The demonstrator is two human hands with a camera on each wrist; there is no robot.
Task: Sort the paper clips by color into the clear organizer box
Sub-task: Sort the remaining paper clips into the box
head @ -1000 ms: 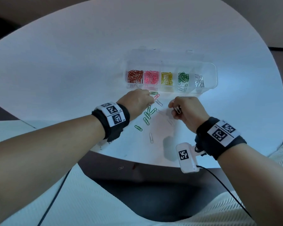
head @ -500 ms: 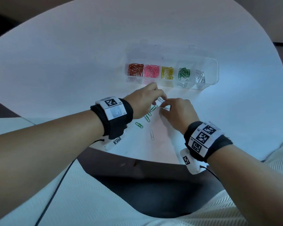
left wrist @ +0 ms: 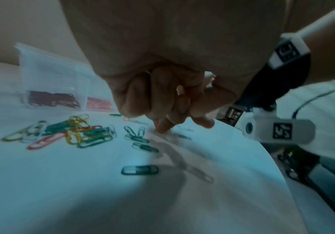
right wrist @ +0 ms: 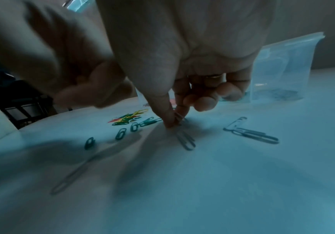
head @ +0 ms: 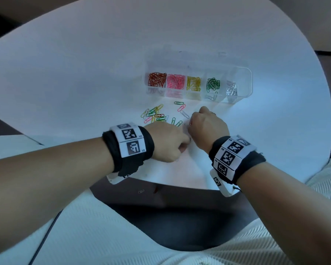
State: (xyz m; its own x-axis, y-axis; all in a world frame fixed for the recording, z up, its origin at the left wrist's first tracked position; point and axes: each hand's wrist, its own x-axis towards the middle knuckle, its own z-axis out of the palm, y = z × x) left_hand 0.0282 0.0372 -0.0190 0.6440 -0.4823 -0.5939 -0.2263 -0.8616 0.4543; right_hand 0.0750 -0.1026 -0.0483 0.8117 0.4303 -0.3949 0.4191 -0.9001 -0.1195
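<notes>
The clear organizer box stands at the back of the white table, its compartments holding red, pink, yellow, green and silver clips. A mixed pile of loose paper clips lies in front of it, with several green clips and silver clips scattered nearer. My right hand pinches a silver paper clip between thumb and forefinger at the table top. My left hand is right beside it, fingers curled, fingertips touching the table. Whether it holds a clip is hidden.
The table's near edge runs just under both wrists. Below it is a dark gap where one stray clip lies, then white ribbed fabric. The box's open lid lies behind the box.
My left hand has drawn back toward me off the mixed pile, which now shows. My right hand has moved forward and down to the table with its silver clip.
</notes>
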